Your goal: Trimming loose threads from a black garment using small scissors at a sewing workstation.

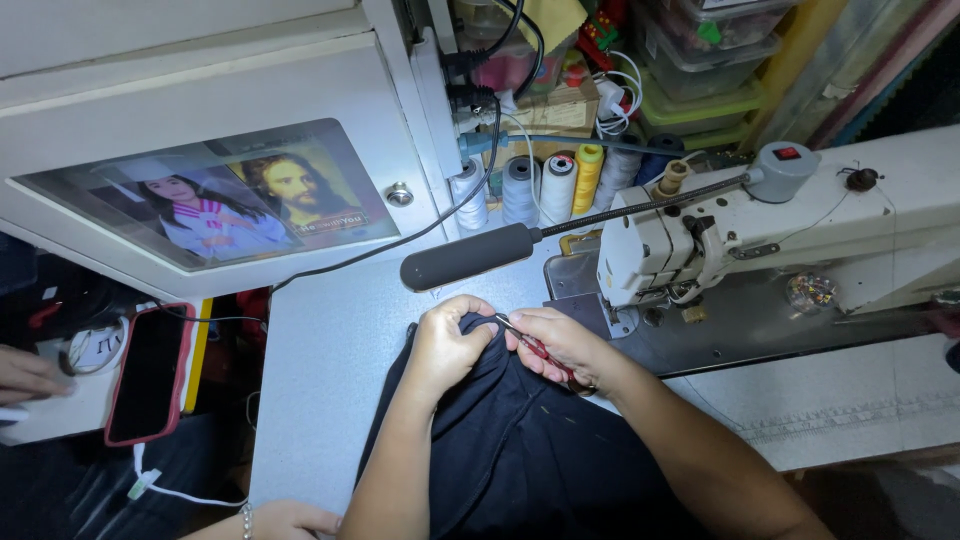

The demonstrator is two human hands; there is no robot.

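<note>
Two hands meet near the middle of the grey bench, just in front of the sewing machine (740,230). Left hand (447,345) is clenched on a bunched fold of dark navy fabric (520,450), which hangs over the bench's near edge. Right hand (560,343) grips small red-handled snips (530,343): long axis slanting, tip pointing up-left into the fold. Thread cones (545,185) line the far edge.

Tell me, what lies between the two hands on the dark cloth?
In the head view, the left hand and right hand meet over bunched dark cloth; small scissors point into it.
</note>
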